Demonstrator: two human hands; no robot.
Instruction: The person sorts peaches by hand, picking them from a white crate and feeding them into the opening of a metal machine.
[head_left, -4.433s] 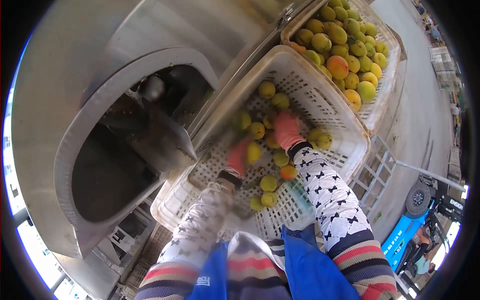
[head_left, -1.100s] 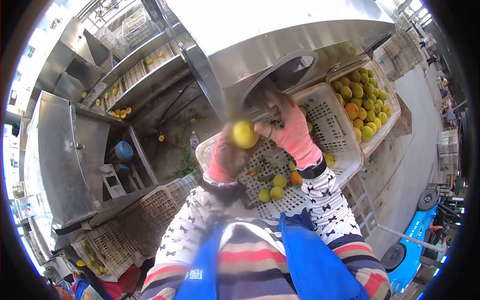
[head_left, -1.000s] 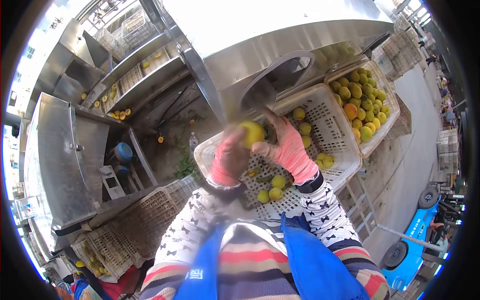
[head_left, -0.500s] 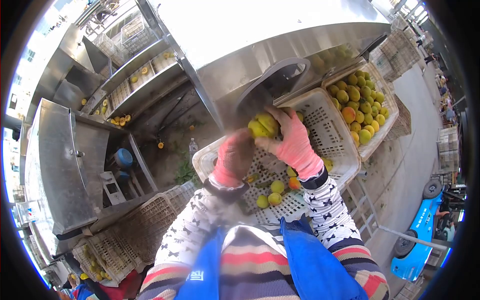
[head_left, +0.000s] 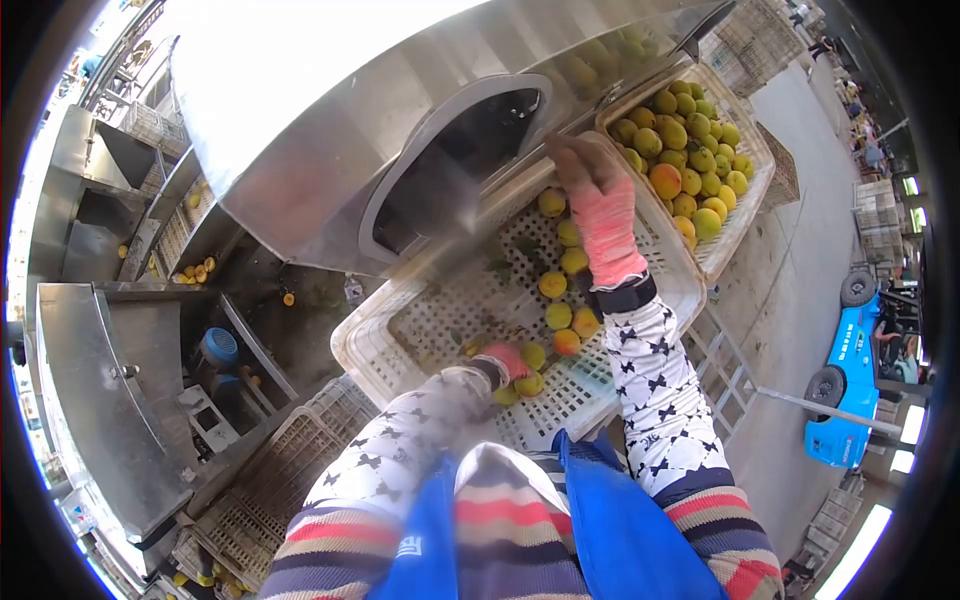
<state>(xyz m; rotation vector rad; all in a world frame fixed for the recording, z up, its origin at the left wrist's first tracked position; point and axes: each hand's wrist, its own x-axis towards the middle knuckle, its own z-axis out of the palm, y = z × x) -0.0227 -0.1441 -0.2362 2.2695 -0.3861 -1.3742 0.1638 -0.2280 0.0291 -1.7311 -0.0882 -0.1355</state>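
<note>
My left hand (head_left: 510,362), in a pink glove, is down in the white plastic crate (head_left: 684,300) beside yellow-green peaches (head_left: 558,316). Its fingers are blurred and mostly hidden, so its grip does not show. My right hand (head_left: 598,205), gloved the same way, is raised over the crate's far right side. Those fingers are stretched out, somewhat blurred, with no fruit visible in them. Close to its left is the dark oval opening (head_left: 450,165) of the metal machine (head_left: 330,150). A few leaves lie among the peaches.
A second crate (head_left: 612,125) heaped with peaches stands at the right. Stacked crates (head_left: 310,430) and a metal cabinet (head_left: 110,400) are at the left. A metal stand (head_left: 725,375) and a blue vehicle (head_left: 840,400) are farther right.
The green-yellow peach held between both hands is no longer in them. My left hand has dropped into the crate, my right has moved up and opened, and the view has shifted.
</note>
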